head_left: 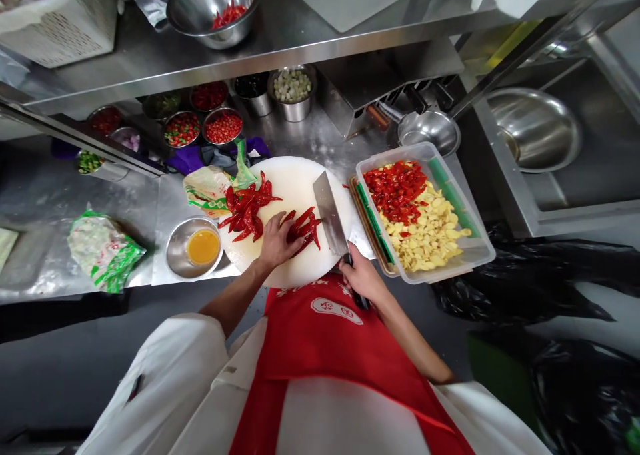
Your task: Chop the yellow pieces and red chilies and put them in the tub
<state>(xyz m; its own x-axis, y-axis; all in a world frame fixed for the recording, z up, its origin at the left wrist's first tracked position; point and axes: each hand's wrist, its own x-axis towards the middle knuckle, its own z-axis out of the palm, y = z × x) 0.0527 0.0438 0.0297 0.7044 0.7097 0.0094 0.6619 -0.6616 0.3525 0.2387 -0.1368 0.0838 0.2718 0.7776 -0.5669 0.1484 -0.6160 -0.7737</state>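
Observation:
A round white cutting board (290, 271) lies on the steel counter in front of me. My left hand (277, 241) is on it, its bent fingers gripping a small bunch of red chili peppers (306, 231) against the board. To the left of those fingers is a loose pile of whole red chili peppers (245, 211). My right hand (361, 276) is closed around the black handle of a cleaver (330, 211). The wide blade stands over the board's right side, just right of the bunch.
A clear plastic tub (475, 231) of chopped red peppers and sliced pale yellow pieces stands to the right. At the left are a steel bowl (175, 251) with orange liquid and a plastic bag (103, 245). Several ingredient pots line the back beneath a steel shelf (300, 41).

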